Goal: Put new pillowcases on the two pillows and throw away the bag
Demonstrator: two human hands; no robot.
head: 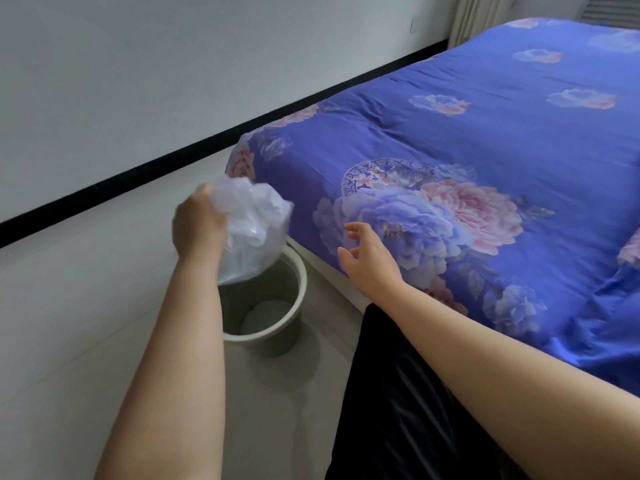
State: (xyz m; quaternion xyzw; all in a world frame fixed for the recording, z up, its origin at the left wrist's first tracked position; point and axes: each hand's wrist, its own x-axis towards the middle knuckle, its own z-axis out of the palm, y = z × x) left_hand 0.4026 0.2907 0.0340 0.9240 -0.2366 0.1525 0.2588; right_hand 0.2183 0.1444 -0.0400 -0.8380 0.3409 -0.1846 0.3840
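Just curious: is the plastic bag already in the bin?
Not yet. The left hand grips the crumpled bag above the open bin.

I see a bed under a blue floral quilt [467,140], its corner just beside a white wall [156,64] with a black skirting strip [207,147]. Pale curtains [479,15] hang at the far end, and the floor [69,323] is light tile.

Open bin mouth, crowded by the bed

The bin [266,306] (mouth open, partly covered by the crumpled bag [254,230]) stands on bare floor [86,306]; the bed [485,150] edge closes its right side; the wall [138,81] stands well apart.
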